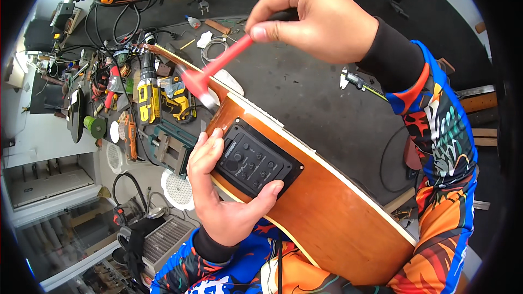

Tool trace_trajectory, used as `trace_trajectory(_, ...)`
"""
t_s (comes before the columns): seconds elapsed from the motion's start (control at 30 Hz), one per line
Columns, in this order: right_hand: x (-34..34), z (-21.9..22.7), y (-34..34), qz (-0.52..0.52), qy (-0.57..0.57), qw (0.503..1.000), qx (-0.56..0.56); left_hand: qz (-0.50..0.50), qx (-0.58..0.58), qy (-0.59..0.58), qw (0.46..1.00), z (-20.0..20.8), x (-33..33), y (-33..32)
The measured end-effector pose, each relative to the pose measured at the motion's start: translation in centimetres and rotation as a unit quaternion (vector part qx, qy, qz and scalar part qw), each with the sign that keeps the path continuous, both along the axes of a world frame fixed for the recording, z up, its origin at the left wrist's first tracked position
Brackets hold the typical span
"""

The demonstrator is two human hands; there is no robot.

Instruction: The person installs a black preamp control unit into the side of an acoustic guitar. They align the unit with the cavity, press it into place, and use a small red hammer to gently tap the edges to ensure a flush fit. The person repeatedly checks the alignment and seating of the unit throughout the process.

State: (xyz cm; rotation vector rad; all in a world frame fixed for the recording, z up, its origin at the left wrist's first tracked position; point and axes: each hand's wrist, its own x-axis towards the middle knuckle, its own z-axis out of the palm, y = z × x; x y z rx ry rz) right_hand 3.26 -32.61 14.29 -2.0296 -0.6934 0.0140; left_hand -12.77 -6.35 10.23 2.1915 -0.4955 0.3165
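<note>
An acoustic guitar (338, 212) lies on its edge across my lap, its glossy orange-brown side facing up with pale binding along the rims. Set into that side is a black preamp panel (256, 158) with several knobs and a screw at each visible corner. My left hand (226, 190) braces the guitar at this panel, fingers along its left end and thumb on its lower edge. Pinched in my raised right hand (310, 22) is the handle of a small red hammer (220, 64). The slightly blurred hammer head, with its silver face, hangs just over the guitar's side, beyond my left fingertips; contact cannot be told.
A dark workbench (305, 92) spreads behind the guitar. On it lie a digital caliper (359, 81), a coiled cable (215, 49) and a yellow drill (148, 95). A green vise (173, 144) stands left of the guitar, near cluttered hand tools and cords.
</note>
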Motion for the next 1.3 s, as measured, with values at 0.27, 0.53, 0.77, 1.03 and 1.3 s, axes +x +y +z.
trace_trajectory(0.27, -0.1, 0.6, -0.6, 0.062, -0.017, 0.997, -0.05, -0.006, 0.014, 0.022, 1.0, -0.1, -0.4, 0.6)
trace_trajectory(0.53, 0.6, -1.3, -2.1, -0.092, -0.034, 0.995, 0.027, -0.001, 0.001, 0.0, 1.0, 0.0, 0.1, 0.0)
trace_trajectory(0.77, -8.2, -13.0, -5.9, -0.19, 0.117, 0.973, -0.065, -0.007, 0.009, 0.021, 1.0, 0.0, -0.2, 0.3)
trace_trajectory(1.03, -15.3, -21.6, -6.8, -0.23, 0.179, 0.923, -0.249, -0.01, 0.0, 0.017, 1.0, 0.0, -0.3, 0.3)
trace_trajectory(1.3, -11.4, -11.2, -2.0, -0.164, 0.24, 0.957, 0.018, -0.005, 0.016, 0.033, 0.999, 0.6, -0.1, 0.5)
